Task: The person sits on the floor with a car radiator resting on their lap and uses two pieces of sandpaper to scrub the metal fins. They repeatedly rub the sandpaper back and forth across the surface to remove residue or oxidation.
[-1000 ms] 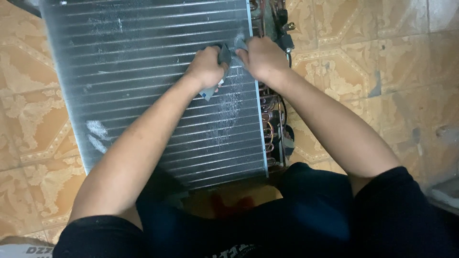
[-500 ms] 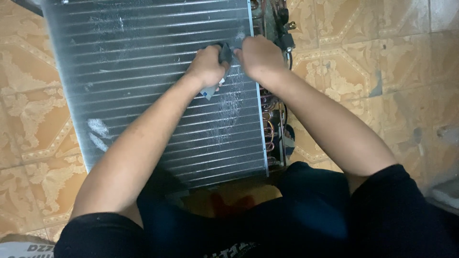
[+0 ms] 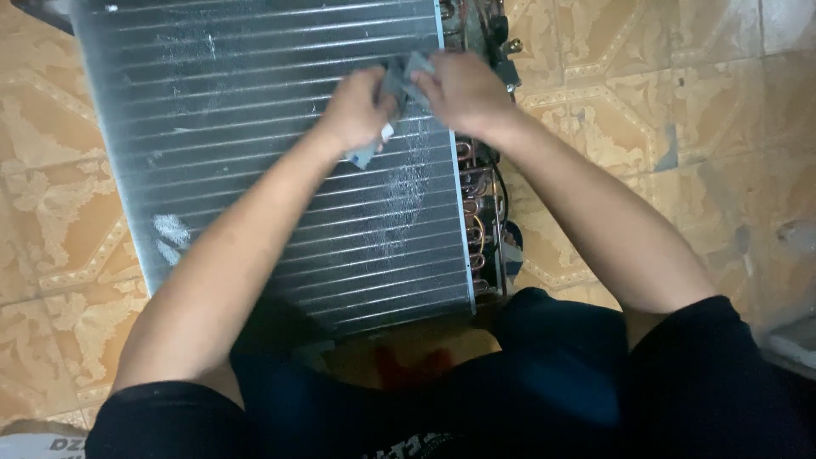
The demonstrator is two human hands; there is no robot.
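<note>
A large finned metal coil panel (image 3: pixel 255 144) lies flat on the tiled floor in front of me. My left hand (image 3: pixel 357 110) and my right hand (image 3: pixel 463 89) meet near the panel's right edge, both gripping a small grey cloth-like piece (image 3: pixel 399 81) pressed against the fins. A corner of that piece hangs below my left hand. White scuffed streaks (image 3: pixel 408 191) run down the fins just below my hands. Copper tube bends (image 3: pixel 476 212) line the panel's right side.
Orange patterned floor tiles (image 3: pixel 646 110) surround the panel. Dark wiring and fittings (image 3: pixel 501 38) sit at the panel's top right corner. My knees in dark clothing fill the bottom of the view. A pale object edge (image 3: pixel 795 344) shows at the right.
Both hands have stayed together on the grey piece, shifting only slightly along the fins near the panel's right edge.
</note>
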